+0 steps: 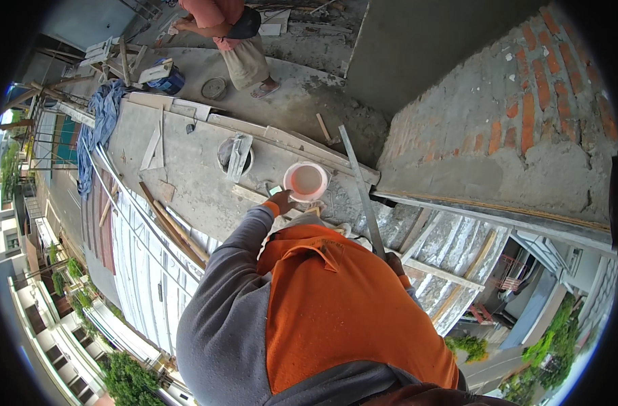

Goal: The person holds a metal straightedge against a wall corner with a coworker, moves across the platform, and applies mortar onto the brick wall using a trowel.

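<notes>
Bucket [307, 197] on concrete slab [194, 155] | head: narrow gap to bar [358, 179] at bucket's right; boards [309, 149] edge its far side | left hand [282, 201] at bucket's near-left rim, can't tell if gripping | right hand [395, 264] closed round bar's near end, partly hidden | bucket round, pinkish; bar flat, straight

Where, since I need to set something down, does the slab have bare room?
A wide bare patch of concrete slab lies between the pale board scraps and the board-topped bucket. A smaller one lies between those scraps and the blue cloth. Crowded: around the pink bucket, with the left hand at it and the long bar to its right.
</notes>
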Tool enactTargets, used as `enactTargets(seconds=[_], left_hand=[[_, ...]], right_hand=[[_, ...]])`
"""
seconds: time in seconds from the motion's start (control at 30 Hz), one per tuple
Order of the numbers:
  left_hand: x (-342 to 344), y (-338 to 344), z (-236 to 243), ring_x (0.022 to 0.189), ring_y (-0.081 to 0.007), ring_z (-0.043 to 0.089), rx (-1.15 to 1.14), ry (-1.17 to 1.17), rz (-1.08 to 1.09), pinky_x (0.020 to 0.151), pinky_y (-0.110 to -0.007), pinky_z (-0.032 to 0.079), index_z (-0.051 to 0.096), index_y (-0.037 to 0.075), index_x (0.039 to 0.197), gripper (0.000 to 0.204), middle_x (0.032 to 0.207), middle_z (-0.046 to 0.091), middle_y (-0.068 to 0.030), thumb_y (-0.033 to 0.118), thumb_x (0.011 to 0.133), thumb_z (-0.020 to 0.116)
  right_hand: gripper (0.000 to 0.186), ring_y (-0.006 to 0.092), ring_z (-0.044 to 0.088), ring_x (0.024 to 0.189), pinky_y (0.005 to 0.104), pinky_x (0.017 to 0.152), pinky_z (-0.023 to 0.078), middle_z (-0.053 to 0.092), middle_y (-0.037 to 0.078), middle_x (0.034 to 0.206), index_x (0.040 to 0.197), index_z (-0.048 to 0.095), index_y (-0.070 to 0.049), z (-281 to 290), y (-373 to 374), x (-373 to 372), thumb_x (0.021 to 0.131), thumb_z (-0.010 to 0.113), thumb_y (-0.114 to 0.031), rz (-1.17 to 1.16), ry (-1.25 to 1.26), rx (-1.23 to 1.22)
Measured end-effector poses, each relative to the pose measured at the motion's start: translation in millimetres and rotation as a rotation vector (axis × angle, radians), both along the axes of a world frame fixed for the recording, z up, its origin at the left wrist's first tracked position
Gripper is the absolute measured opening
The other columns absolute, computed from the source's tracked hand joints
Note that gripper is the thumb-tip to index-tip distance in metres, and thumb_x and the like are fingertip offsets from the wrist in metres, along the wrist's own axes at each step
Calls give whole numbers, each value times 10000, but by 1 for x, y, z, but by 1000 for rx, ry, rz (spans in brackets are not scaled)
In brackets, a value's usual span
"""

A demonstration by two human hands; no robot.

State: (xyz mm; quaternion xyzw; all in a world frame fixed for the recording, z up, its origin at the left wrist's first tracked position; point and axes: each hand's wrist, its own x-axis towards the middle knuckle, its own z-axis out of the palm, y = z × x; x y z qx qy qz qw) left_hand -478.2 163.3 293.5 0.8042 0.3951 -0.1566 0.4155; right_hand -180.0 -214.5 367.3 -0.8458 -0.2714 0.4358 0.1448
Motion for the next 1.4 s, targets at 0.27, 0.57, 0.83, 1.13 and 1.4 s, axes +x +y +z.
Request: enactTargets(seconds=[0.27, 0.57, 0.83, 1.13, 1.4], left_hand=[[-28, 9, 19, 1071, -387, 581, -67, 60, 65, 930, -441, 450, 459, -4, 1307, 674, 1136, 608, -253, 402, 807, 657], [-70, 7, -13, 1077, -384, 577, 50, 49, 145, 934, -434, 457, 487, 14, 1291, 680, 1143, 606, -245, 430, 781, 659], [-88, 20, 4, 1098, -384, 568, -57, 126, 260, 938, -424, 450, 472, 0, 1300, 678, 1151, 605, -243, 395, 785, 669], [-105, 38, 7, 1088, -402, 567, -36, 103, 341, 931, -432, 454, 468, 4, 1305, 668, 1146, 602, -251, 386, 793, 664], [-134, 31, 10, 1077, -364, 588, -108, 132, 317, 925, -402, 463, 444, 19, 1330, 684, 1157, 606, -241, 411, 815, 665]], right_hand=[[447, 390, 633, 889, 446, 778, 506, 659, 230, 876, 944, 603, 10, -99, -74, 11, 701, 759, -333, 86, -127, 29], [451, 394, 615, 951, 449, 820, 497, 645, 235, 969, 984, 612, 7, -81, -52, 14, 703, 713, -330, 97, -142, -144], [461, 394, 608, 968, 451, 833, 492, 639, 237, 997, 1003, 609, 5, -75, -12, 14, 697, 704, -328, 110, -185, -216], [475, 395, 601, 988, 453, 848, 487, 632, 239, 1028, 1024, 605, 2, -88, 6, 16, 691, 694, -325, 130, -225, -265], [530, 402, 569, 1057, 461, 901, 464, 598, 248, 1123, 1085, 570, -10, -59, 36, 8, 664, 649, -321, 182, -176, -281]])
